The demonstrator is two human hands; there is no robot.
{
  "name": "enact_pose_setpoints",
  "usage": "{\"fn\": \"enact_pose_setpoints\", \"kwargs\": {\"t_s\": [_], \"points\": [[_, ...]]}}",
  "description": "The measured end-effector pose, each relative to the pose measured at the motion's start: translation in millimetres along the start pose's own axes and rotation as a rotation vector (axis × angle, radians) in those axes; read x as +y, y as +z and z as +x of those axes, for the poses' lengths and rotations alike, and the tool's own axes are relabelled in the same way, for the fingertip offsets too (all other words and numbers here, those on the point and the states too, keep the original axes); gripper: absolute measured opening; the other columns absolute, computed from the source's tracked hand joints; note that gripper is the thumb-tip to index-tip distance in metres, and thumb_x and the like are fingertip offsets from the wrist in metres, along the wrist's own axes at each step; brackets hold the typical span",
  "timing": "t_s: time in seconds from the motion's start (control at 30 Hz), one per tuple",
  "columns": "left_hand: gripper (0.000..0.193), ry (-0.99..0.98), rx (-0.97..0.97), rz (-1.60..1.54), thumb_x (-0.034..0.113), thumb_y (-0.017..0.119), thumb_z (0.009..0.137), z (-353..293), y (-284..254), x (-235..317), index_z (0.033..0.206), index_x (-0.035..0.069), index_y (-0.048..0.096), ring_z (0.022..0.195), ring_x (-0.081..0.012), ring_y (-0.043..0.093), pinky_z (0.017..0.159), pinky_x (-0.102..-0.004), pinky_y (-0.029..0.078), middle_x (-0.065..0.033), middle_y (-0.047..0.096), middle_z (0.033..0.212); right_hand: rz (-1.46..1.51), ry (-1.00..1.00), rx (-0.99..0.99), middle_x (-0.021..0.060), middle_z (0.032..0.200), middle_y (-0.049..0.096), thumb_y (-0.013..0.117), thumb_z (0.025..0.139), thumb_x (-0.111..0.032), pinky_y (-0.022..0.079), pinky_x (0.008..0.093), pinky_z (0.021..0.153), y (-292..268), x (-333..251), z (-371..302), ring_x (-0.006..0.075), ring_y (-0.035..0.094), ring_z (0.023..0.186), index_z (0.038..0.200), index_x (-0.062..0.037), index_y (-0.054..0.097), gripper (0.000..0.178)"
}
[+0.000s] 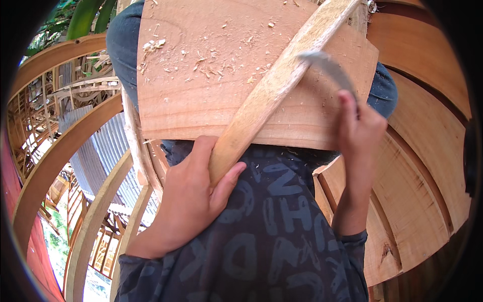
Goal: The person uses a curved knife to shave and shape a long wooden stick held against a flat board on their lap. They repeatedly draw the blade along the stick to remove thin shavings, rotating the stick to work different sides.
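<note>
A long, roughly squared wooden stick (266, 95) slants from near my body to the far right, lying over a broad, flat board (188, 110) across my lap. My left hand (183, 201) is closed round the near end of the stick, thumb on its right side. To the right, my right hand (363, 128) grips a curved-bladed knife (333, 70); its handle is hidden in the fist. The blade, slightly smeared by motion, has its tip over the stick's right edge. I cannot tell whether it touches the wood. Pale wood shavings (209, 68) lie scattered on the board.
Curved wooden ribs (60, 156) rise on the left, with corrugated metal sheets (95, 151) beyond them. Wide curved planks (427, 136) line the right side. Legs in blue jeans (123, 50) flank the board. Green leaves (85, 20) show at the far left.
</note>
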State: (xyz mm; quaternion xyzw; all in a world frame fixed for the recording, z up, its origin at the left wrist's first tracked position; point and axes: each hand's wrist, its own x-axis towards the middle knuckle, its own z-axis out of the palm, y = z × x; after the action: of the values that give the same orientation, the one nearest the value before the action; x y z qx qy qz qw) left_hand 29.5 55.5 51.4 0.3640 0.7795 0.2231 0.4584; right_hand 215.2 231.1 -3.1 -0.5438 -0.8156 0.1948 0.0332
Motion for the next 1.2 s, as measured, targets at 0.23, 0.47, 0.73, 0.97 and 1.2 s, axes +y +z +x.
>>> {"fn": "enact_pose_setpoints", "kwargs": {"t_s": [0.23, 0.47, 0.73, 0.97, 1.2], "points": [[0.036, -0.034, 0.008, 0.034, 0.017, 0.069, 0.085, 0, -3, -1, 0.109, 0.001, 0.048, 0.072, -0.0423, 0.062, 0.059, -0.0429, 0.047, -0.0226, 0.061, 0.076, 0.242, 0.216, 0.065, -0.0025, 0.053, 0.033, 0.052, 0.096, -0.047, 0.022, 0.0299, 0.046, -44, 49, 0, 0.0082, 0.028, 0.054, 0.060, -0.0001, 0.042, 0.060], [0.035, 0.002, 0.031, 0.091, 0.017, 0.070, 0.084, 3, 0, 1, 0.107, 0.001, 0.049, 0.072, -0.0417, 0.062, 0.059, -0.0417, 0.048, -0.0223, 0.061, 0.078, 0.136, -0.254, -0.190, 0.0132, 0.050, 0.050, 0.070, 0.078, -0.049, 0.041, 0.0383, 0.042, -1, -41, -34, 0.0314, 0.053, 0.045, 0.056, -0.0046, 0.049, 0.054], [0.037, 0.025, 0.056, 0.050, 0.018, 0.071, 0.083, 3, 3, 2, 0.108, 0.002, 0.049, 0.074, -0.0409, 0.063, 0.060, -0.0419, 0.048, -0.0213, 0.062, 0.081, -0.019, -0.296, -0.060, 0.0101, 0.049, 0.048, 0.070, 0.072, -0.058, 0.039, 0.0353, 0.040, 2, -26, -15, 0.0279, 0.051, 0.043, 0.054, -0.0060, 0.047, 0.059], [0.039, 0.047, 0.026, 0.038, 0.018, 0.072, 0.083, 2, 1, -3, 0.110, 0.001, 0.049, 0.074, -0.0407, 0.063, 0.060, -0.0415, 0.049, -0.0221, 0.062, 0.079, -0.041, -0.285, -0.032, 0.0100, 0.049, 0.049, 0.071, 0.070, -0.059, 0.039, 0.0353, 0.041, 0, -25, -14, 0.0279, 0.051, 0.043, 0.054, -0.0056, 0.048, 0.060], [0.039, 0.049, 0.018, -0.007, 0.017, 0.072, 0.083, 2, 0, -5, 0.110, 0.001, 0.049, 0.072, -0.0402, 0.064, 0.059, -0.0412, 0.049, -0.0219, 0.062, 0.077, -0.053, -0.273, -0.055, 0.0113, 0.050, 0.049, 0.072, 0.069, -0.058, 0.038, 0.0360, 0.041, -3, -26, -13, 0.0285, 0.051, 0.044, 0.055, -0.0053, 0.049, 0.059]]}}
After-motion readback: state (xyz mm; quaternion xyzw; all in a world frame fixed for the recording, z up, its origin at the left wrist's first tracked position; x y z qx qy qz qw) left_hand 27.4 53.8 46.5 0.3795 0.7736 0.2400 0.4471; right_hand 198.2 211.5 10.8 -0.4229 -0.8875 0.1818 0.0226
